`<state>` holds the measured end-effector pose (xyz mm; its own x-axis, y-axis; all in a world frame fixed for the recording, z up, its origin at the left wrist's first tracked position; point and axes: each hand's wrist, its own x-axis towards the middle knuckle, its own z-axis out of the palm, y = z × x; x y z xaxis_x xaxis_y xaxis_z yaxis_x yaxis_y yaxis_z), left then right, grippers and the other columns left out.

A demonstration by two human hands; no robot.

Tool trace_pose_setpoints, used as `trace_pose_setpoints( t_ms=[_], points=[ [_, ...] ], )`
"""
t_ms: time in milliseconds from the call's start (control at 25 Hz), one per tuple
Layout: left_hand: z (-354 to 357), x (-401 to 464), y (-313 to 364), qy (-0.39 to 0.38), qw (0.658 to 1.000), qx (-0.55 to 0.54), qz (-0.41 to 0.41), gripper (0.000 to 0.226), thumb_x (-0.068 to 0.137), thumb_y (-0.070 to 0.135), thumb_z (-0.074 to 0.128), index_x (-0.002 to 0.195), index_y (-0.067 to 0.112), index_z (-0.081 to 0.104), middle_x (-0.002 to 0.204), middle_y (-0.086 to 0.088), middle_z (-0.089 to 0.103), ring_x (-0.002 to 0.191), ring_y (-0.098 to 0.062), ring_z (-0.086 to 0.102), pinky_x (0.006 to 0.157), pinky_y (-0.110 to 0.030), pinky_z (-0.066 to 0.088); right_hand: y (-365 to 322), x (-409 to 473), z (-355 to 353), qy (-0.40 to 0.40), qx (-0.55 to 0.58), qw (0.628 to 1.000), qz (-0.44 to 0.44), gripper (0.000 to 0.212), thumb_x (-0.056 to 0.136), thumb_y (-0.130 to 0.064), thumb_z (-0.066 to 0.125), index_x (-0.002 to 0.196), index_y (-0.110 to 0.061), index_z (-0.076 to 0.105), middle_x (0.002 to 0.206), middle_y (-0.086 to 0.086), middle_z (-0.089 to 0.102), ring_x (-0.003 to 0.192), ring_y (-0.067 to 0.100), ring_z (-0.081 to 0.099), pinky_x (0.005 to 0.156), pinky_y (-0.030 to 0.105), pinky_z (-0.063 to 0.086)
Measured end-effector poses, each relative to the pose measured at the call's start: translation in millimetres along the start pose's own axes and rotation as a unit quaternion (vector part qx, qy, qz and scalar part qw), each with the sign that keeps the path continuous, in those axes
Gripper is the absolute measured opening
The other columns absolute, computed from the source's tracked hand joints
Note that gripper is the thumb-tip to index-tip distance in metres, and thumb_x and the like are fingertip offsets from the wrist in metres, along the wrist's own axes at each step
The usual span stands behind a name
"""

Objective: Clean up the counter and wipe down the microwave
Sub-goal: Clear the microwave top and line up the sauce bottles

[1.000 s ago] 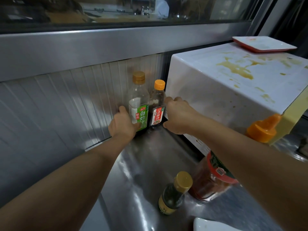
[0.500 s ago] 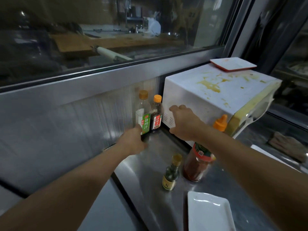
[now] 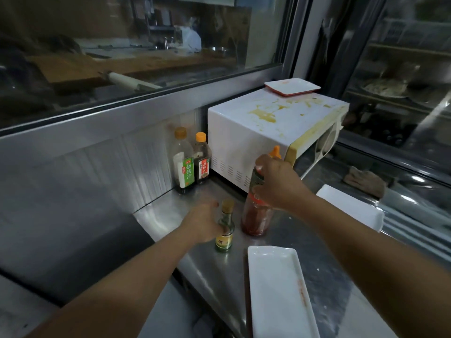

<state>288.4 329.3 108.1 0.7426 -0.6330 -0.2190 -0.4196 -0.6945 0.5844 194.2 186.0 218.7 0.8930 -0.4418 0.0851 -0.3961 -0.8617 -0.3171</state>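
The left hand wraps the small green sauce bottle in front of the stained microwave; the right hand grips the red squeeze bottle beside it, likely to shelve both beside the microwave.

A single head-worn wide-angle camera looks forward and down along the steel counter toward its back corner, where the microwave stands (the glass partition runs behind). Both forearms enter close from the bottom edge.
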Motion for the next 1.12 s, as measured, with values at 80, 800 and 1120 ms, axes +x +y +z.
trace_pose_setpoints(
  t_ms=[80, 800, 1120],
  points=[
    [9, 2, 6, 0.025, 0.999, -0.016, -0.022, 0.076, 0.069, 0.034, 0.080, 0.134, 0.016, 0.044, 0.128, -0.008, 0.055, 0.116, -0.024, 0.054, 0.092, -0.030, 0.047, 15, -6, 1, 0.023, 0.013, 0.999, 0.034, 0.050, 0.076, -0.011, 0.068, 0.120, -0.002, 0.047, 0.115, 0.016, 0.056, 0.100, 0.033, 0.056, 0.072, 0.038, 0.049],
    [39, 12, 8, 0.184, 0.979, -0.054, -0.067, 0.029, 0.076, 0.030, 0.073, 0.103, 0.025, 0.063, 0.096, 0.001, 0.068, 0.093, -0.024, 0.061, 0.080, -0.037, 0.052, 80, 29, 77, 0.081, 0.265, 0.952, 0.128, 0.107, 0.061, -0.030, 0.086, 0.143, -0.012, 0.019, 0.135, 0.014, 0.045, 0.120, 0.032, 0.049, 0.098, 0.037, 0.041],
    [19, 4, -14, 0.220, 0.966, -0.100, -0.088, 0.022, 0.075, 0.028, 0.075, 0.094, 0.022, 0.065, 0.090, 0.001, 0.068, 0.088, -0.022, 0.062, 0.081, -0.041, 0.052, 61, 40, 90, 0.169, 0.299, 0.932, 0.112, 0.078, 0.057, -0.029, 0.084, 0.120, -0.014, 0.041, 0.116, 0.006, 0.057, 0.102, 0.024, 0.058, 0.082, 0.028, 0.046]
  ],
)
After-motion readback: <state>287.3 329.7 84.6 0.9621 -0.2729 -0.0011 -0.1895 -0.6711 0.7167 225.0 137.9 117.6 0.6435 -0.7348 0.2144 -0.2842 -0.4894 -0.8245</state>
